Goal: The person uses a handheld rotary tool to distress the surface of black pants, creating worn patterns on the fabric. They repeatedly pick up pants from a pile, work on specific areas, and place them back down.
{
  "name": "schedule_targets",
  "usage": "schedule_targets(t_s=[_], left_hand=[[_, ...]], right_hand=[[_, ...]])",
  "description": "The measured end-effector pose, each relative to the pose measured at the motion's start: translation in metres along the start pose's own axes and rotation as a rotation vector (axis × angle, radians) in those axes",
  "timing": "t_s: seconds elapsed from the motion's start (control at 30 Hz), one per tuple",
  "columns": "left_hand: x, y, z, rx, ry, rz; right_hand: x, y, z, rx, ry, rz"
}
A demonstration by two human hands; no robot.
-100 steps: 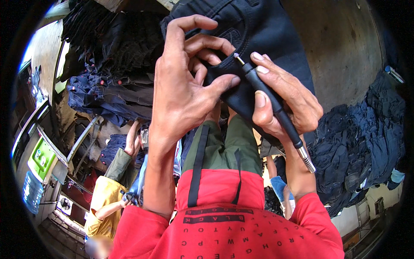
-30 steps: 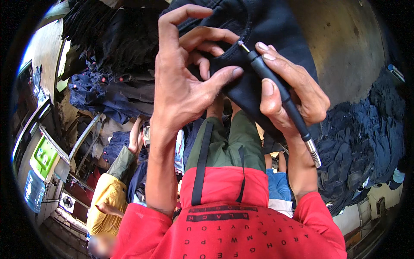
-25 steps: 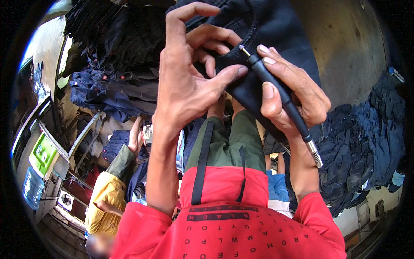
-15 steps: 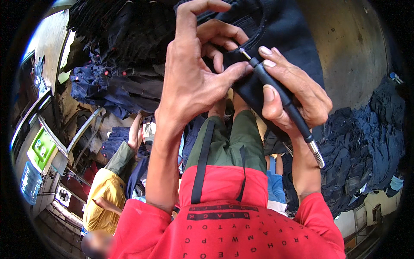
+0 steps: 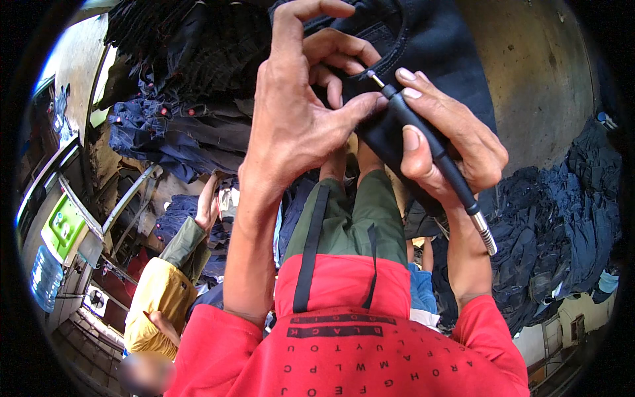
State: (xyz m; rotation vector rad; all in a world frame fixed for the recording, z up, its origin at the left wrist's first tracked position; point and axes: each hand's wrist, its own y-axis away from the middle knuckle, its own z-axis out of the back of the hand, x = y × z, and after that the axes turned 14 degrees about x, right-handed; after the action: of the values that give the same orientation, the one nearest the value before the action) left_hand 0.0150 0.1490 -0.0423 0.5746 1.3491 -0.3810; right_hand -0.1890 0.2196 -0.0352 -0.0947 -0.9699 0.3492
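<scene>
My right hand (image 5: 466, 142) grips a slim black rotary handpiece (image 5: 431, 140) like a pen. A thin metal tip points up and left from it, and a coiled metal sleeve forms its rear end near my wrist. Dark trousers (image 5: 456, 63) lie under both hands, their curved, stitched waistband running past the tip. My left hand (image 5: 291, 122) is curled at that waistband, thumb and lower fingers closed about its edge, while the index finger arches free above. The handpiece's tip meets or nearly meets the band beside my left fingers; exact contact cannot be made out.
Heaped dark garments (image 5: 555, 225) lie at the right, and more piled dark clothes (image 5: 178, 129) at the left. A worn board surface (image 5: 536, 79) extends beyond the trousers. A person in yellow (image 5: 155, 298) is at the lower left, near a green tray (image 5: 63, 228) and a blue plastic bottle (image 5: 46, 278).
Both my hands, the handpiece and the trousers stay almost where they were. The person in yellow has shifted slightly at the lower left.
</scene>
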Motion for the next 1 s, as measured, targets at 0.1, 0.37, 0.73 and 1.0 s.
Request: schedule_targets(t_s=[0.1,0.37,0.73,1.0], left_hand=[[-0.006,0.001,-0.002,0.006,-0.075,0.006],[-0.008,-0.003,-0.006,-0.019,0.175,0.109],[-0.001,0.006,0.000,0.046,0.023,-0.116],[-0.077,0.009,0.023,-0.342,-0.516,0.010]], right_hand=[[0.000,0.001,0.001,-0.012,0.012,-0.034],[0.002,0.002,0.003,-0.011,0.003,-0.030],[0.001,0.016,0.006,-0.072,0.014,-0.012],[0.046,0.098,0.045,-0.619,0.033,-0.688]])
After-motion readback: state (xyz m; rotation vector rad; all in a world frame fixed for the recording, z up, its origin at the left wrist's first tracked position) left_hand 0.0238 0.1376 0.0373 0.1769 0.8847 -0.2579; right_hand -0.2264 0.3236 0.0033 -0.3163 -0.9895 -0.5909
